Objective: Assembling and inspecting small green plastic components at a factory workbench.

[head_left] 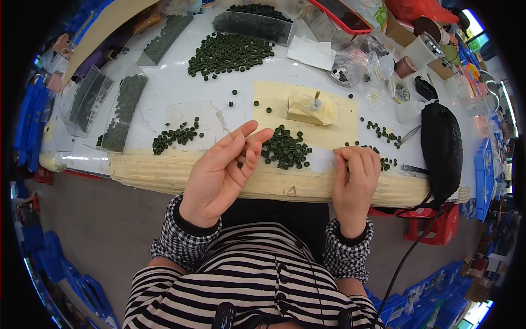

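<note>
My left hand [219,172] is turned palm up over the table's near edge, its thumb close to the index finger and the other fingers curled. A small dark green ring-like piece [240,165] shows at the curled fingers. Just right of the fingertips lies a heap of the same dark green pieces [285,151]. My right hand [357,178] is closed, thumb and fingertips pressed together, at the right of that heap. What it pinches, if anything, is hidden. Behind the heap stands a tape-covered block [309,108] with a thin upright metal pin [316,95].
A large pile of pieces [230,54] lies at the back, a small group [175,136] at the left. Clear trays [125,112] of pieces stand at the far left. Tweezers [411,134] and a black pouch [441,148] are at the right. A red-edged phone [342,15] lies behind.
</note>
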A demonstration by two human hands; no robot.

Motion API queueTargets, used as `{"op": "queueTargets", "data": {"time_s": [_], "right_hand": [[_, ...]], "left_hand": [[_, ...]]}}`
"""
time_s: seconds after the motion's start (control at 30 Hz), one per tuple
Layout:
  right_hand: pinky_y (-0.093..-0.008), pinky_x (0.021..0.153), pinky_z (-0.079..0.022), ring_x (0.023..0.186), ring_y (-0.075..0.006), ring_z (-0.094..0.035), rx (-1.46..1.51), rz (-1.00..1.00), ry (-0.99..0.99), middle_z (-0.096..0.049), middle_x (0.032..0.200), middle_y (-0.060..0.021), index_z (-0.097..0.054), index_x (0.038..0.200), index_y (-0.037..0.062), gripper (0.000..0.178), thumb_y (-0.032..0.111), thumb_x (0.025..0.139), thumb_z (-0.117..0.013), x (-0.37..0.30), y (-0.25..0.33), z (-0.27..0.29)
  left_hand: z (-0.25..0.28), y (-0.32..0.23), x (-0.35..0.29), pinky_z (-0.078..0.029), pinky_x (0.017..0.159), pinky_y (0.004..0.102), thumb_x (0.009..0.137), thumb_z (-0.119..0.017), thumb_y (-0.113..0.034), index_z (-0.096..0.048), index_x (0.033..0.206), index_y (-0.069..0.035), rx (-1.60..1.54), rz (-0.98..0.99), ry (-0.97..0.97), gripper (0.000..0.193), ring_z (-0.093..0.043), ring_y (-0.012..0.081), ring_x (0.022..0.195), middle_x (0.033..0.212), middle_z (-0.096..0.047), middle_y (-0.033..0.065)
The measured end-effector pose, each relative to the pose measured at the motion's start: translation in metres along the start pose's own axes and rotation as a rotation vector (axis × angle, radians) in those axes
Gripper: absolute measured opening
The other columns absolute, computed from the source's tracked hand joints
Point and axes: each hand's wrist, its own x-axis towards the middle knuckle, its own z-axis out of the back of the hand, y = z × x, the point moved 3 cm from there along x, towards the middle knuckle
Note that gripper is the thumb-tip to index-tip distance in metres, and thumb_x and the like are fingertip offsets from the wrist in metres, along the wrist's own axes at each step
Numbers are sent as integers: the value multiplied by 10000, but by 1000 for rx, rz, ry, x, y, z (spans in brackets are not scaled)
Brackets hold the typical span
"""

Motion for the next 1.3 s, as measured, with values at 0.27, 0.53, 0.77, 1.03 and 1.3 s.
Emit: {"op": "queueTargets", "data": {"time_s": [0.27,0.53,0.77,1.03,1.3], "right_hand": [[-323,698,-457,749,-253,-570,315,-73,-93,-618,808,-102,-619,884,0,136,-71,773,-650,1,11,8],[-278,777,-493,857,-160,-630,1131,-462,38,-659,894,-92,-622,960,-46,124,-69,839,-621,-14,13,4],[-297,849,-511,949,-193,-655,1471,-587,126,-670,976,-116,-610,1045,-41,176,-43,869,-598,-19,17,-3],[-314,859,-519,924,-205,-668,1673,-691,178,-679,971,-144,-606,1054,-39,163,6,900,-575,-20,20,-8],[-258,798,-479,872,-157,-617,1404,-492,144,-648,950,-103,-650,984,-37,149,-60,839,-624,-19,24,-7]], "left_hand": [[-5,18,-8,-319,558,167,1017,-398,-186,-504,1249,25,128,85,179,332,-366,31,608,806,-534,-4],[-11,30,-8,-328,559,155,991,-454,-140,-519,1253,3,268,120,199,305,-356,19,586,968,-657,61],[-5,38,-5,-350,579,160,957,-533,-117,-605,1144,-8,234,132,214,229,-382,23,601,928,-642,55],[-5,40,-5,-350,596,164,938,-560,-96,-614,1138,0,247,117,201,229,-395,37,642,887,-616,21],[-4,41,-6,-365,588,169,931,-568,-75,-610,1143,-32,293,44,237,220,-490,18,708,999,-668,68]]}}
